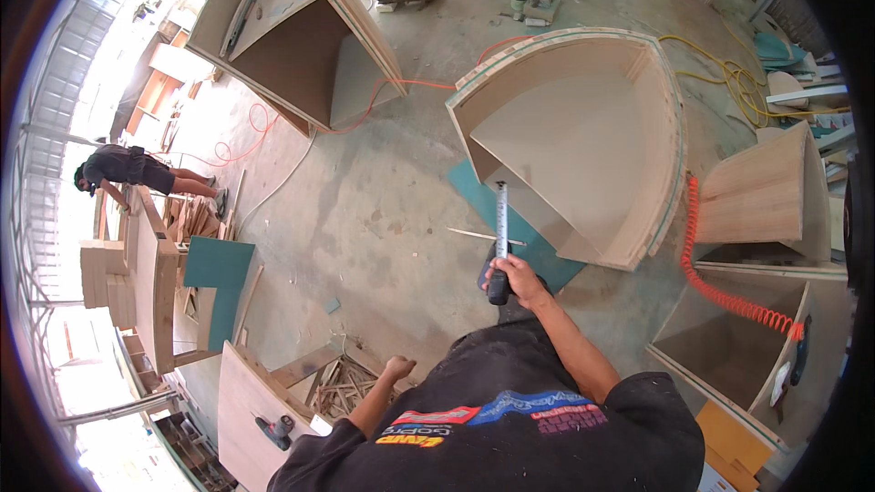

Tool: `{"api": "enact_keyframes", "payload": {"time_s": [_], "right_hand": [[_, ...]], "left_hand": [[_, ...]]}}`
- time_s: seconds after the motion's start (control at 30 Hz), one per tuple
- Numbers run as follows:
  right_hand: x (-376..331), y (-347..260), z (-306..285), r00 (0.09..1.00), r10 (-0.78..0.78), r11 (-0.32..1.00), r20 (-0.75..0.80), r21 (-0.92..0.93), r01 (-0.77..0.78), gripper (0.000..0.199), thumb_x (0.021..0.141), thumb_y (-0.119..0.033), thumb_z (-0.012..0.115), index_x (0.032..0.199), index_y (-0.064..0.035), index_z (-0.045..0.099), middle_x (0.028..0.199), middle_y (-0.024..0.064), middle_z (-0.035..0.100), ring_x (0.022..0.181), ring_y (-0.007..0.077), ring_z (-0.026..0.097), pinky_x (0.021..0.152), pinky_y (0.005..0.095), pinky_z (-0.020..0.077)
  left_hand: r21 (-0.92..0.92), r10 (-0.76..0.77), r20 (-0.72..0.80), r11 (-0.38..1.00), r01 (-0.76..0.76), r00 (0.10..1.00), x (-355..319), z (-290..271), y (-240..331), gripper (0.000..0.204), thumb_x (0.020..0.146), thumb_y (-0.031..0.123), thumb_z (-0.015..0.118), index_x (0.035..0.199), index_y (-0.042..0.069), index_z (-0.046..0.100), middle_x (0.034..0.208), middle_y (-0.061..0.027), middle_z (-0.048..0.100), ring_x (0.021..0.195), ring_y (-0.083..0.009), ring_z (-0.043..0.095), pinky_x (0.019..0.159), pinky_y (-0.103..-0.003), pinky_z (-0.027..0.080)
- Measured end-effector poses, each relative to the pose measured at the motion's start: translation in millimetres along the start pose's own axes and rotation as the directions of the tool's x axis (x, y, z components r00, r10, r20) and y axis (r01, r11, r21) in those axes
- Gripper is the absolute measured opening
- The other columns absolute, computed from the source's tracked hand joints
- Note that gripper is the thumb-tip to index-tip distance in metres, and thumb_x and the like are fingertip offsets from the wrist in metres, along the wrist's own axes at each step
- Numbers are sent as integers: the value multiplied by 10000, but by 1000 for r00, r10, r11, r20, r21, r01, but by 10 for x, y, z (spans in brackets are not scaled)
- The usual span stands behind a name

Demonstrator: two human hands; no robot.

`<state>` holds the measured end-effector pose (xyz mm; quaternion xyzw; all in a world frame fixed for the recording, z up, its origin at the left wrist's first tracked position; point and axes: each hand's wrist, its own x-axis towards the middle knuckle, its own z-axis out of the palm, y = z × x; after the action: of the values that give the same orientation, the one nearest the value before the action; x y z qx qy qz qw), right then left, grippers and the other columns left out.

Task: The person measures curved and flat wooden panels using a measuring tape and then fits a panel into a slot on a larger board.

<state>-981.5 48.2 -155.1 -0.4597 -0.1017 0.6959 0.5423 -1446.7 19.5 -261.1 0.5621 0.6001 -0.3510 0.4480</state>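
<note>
My right hand grips a black tape measure in front of my body. Its pale blade sticks out away from me, and the tip lies over the lower left edge of a curved plywood cabinet. Whether the tip touches the wood I cannot tell. My left hand hangs low at my left side with the fingers curled in, and nothing shows in it. A teal sheet lies on the floor partly under the cabinet, with a thin pale strip near it.
An open plywood cabinet stands far left, more boxes at right. A red coiled hose hangs at right; a yellow hose lies beyond. A cordless drill rests on a panel near scrap wood. Another person bends at left.
</note>
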Motion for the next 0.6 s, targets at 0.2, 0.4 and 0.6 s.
{"api": "enact_keyframes", "payload": {"time_s": [0.2,0.4,0.6], "right_hand": [[886,-387,707,998,12,980,61,-200,1,217,1043,-193,504,1026,-1,605,872,83,675,788,188,674,729,339,554],[1175,-1198,979,994,-77,987,-83,-149,64,232,1046,-192,485,984,-19,627,858,49,657,767,151,648,728,306,539],[1220,-1518,928,818,-247,933,-519,100,345,183,1043,-201,501,994,-43,579,848,74,636,703,195,668,663,348,566]], "left_hand": [[-708,-328,-380,705,-43,865,101,-1287,-50,363,895,330,603,891,-8,736,763,-165,715,765,-263,714,686,-437,548],[-238,237,-673,828,-508,701,-310,-3576,2887,339,950,266,568,920,-48,692,804,-230,674,771,-300,675,716,-406,499],[475,851,-500,426,-770,162,46,-4483,5164,659,845,436,750,1241,-57,563,1148,-217,635,1116,-382,590,937,-465,469]]}}
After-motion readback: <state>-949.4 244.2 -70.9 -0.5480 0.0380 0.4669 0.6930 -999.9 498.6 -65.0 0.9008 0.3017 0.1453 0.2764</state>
